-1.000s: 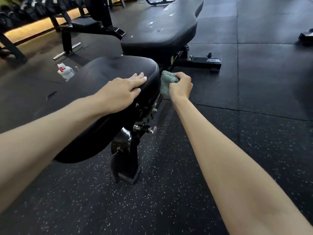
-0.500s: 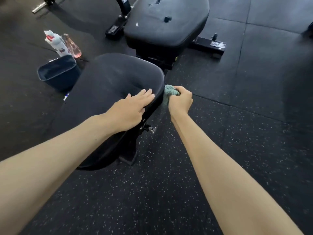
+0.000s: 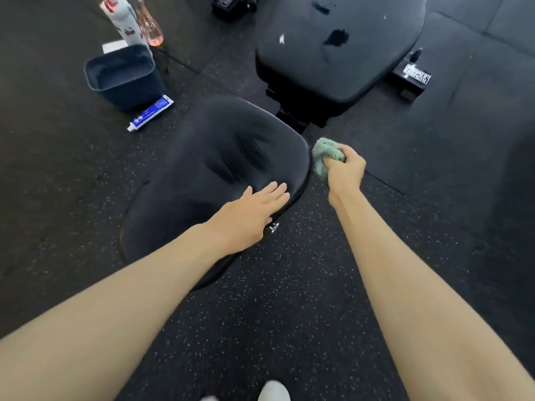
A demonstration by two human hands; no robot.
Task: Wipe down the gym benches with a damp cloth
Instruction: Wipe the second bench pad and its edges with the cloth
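My right hand [image 3: 346,170] clenches the cloth [image 3: 322,157], bunched at the right edge of the seat [image 3: 220,157]. The cloth looks soft, light and limp, so I'd grip it as a wad. My left hand [image 3: 252,212] lies flat, fingers straight, on the seat's padded top.

We cannot read the label [image 3: 417,73] on the bench foot [image 3: 406,92], nor the print on the tube [image 3: 150,112]. The top edge cuts off the back pad [image 3: 347,68], the white bottle [image 3: 123,21] and the pink bottle [image 3: 149,27]; the bottom edge cuts the shoe [image 3: 273,390]. Our right hand [image 3: 344,172] hides part of the cloth [image 3: 321,157]. The seat pad [image 3: 225,157] hides what lies under it, save one knob [image 3: 273,227].
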